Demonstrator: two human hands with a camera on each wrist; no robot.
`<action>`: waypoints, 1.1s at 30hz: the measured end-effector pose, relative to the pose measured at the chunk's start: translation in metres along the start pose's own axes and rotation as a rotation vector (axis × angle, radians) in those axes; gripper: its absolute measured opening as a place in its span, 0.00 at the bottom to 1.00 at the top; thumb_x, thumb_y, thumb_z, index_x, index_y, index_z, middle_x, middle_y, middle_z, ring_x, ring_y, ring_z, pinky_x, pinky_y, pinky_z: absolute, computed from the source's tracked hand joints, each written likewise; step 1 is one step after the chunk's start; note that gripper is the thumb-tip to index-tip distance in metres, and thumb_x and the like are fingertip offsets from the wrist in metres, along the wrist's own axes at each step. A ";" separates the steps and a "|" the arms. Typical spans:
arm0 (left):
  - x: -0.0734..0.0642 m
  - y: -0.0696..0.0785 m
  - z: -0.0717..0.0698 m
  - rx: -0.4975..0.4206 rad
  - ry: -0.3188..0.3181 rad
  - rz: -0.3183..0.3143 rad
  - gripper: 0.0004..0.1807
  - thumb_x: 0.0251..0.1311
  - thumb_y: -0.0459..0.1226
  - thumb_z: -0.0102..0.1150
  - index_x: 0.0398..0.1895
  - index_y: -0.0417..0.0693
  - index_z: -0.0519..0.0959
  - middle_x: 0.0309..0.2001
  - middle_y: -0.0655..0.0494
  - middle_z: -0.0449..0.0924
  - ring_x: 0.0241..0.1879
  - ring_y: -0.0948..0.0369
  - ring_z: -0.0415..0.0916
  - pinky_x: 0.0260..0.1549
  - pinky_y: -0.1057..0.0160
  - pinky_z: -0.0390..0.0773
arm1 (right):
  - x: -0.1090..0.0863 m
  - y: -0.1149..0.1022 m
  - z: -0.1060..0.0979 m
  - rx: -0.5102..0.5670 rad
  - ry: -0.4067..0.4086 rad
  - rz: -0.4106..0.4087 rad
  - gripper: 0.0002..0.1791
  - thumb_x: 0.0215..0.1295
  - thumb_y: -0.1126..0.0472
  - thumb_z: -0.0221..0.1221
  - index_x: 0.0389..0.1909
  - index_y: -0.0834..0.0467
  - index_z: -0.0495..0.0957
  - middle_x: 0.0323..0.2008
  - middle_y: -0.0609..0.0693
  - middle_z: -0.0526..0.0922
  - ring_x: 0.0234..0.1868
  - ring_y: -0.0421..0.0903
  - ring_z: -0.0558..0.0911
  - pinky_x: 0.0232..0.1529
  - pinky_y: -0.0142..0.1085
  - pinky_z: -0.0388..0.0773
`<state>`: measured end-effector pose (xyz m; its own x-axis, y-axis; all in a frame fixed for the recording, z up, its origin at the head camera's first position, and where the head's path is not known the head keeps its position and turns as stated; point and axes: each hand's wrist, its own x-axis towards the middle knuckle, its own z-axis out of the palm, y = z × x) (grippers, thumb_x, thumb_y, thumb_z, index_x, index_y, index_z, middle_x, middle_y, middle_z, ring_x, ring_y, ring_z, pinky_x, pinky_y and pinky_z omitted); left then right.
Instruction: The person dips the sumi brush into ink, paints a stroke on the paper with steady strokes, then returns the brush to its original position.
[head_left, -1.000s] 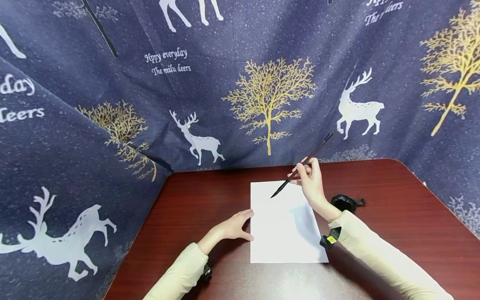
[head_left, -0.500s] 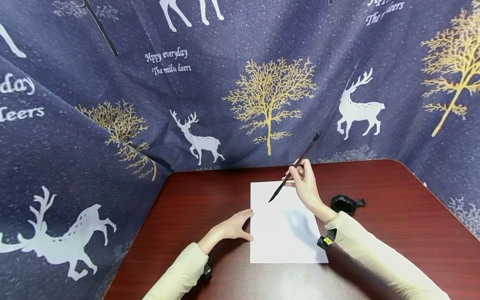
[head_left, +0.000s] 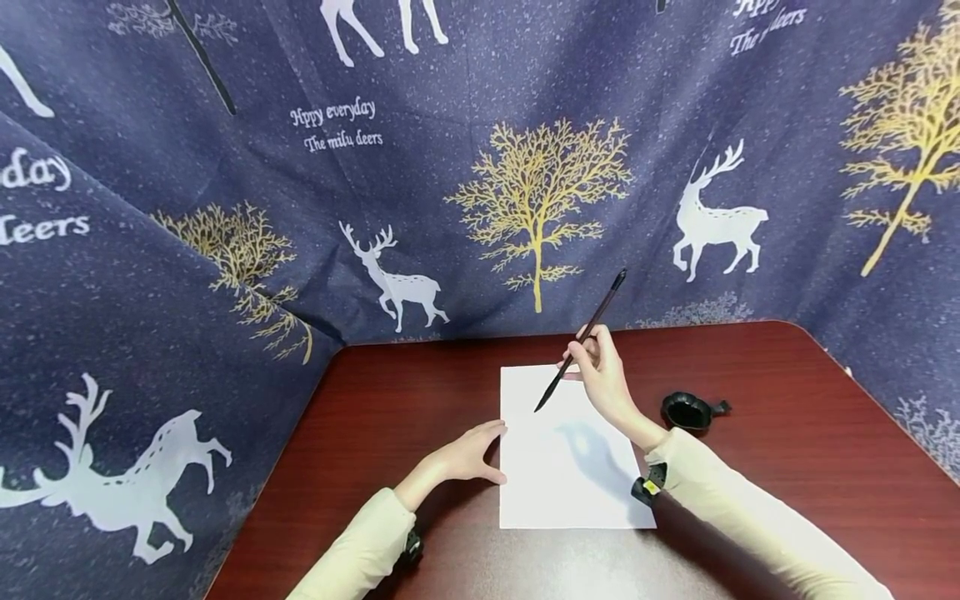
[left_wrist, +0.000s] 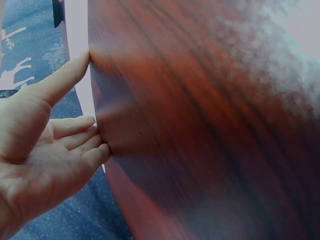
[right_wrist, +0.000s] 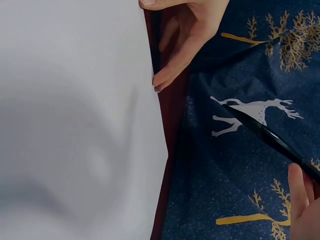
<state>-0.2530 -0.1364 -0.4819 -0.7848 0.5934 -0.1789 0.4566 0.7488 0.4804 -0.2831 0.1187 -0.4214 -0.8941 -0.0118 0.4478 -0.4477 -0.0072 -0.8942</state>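
Over the upper part of a blank white sheet of paper [head_left: 543,475], my right hand [head_left: 609,385] holds a dark calligraphy brush [head_left: 601,306] between thumb and fingers. The brush slants, its pointed black tip down and left, close over the paper; the right wrist view shows the dark tip [right_wrist: 240,116] at larger size. My left hand [head_left: 467,455] lies at the paper's left edge, thumb and fingers spread, fingertips right at that edge. In the left wrist view the left hand's palm [left_wrist: 45,175] shows, its fingers nearly straight.
A small black dish [head_left: 686,412] with a short handle stands right of the paper, beyond my right forearm. The reddish-brown wooden table [head_left: 405,400] reaches back to a dark blue cloth [head_left: 480,250] printed with deer and trees.
My right hand has moved left and slightly nearer, bringing the brush tip lower over the paper; the brush stands steeper. The left hand and the paper have stayed in place.
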 end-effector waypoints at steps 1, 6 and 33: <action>0.000 0.000 0.000 0.004 0.002 0.001 0.45 0.52 0.45 0.70 0.70 0.35 0.61 0.73 0.41 0.57 0.73 0.48 0.55 0.69 0.49 0.60 | 0.000 0.000 0.001 -0.007 -0.003 -0.004 0.09 0.74 0.62 0.49 0.47 0.62 0.62 0.31 0.45 0.79 0.33 0.39 0.85 0.35 0.49 0.84; -0.001 0.001 0.001 0.004 0.002 0.000 0.45 0.52 0.44 0.71 0.70 0.35 0.61 0.73 0.41 0.58 0.73 0.47 0.56 0.69 0.49 0.60 | -0.002 0.001 0.002 -0.034 -0.015 -0.024 0.13 0.73 0.61 0.50 0.48 0.66 0.62 0.31 0.48 0.79 0.33 0.38 0.85 0.34 0.49 0.85; -0.001 0.001 0.000 -0.004 0.001 0.001 0.45 0.52 0.44 0.71 0.70 0.34 0.62 0.73 0.41 0.58 0.73 0.47 0.56 0.69 0.49 0.61 | -0.011 -0.022 0.015 -0.082 -0.074 -0.007 0.12 0.69 0.70 0.53 0.48 0.72 0.65 0.37 0.71 0.80 0.32 0.30 0.83 0.34 0.52 0.84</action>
<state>-0.2520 -0.1361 -0.4808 -0.7845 0.5941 -0.1777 0.4559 0.7468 0.4842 -0.2634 0.1039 -0.4068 -0.8889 -0.0863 0.4499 -0.4561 0.0743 -0.8868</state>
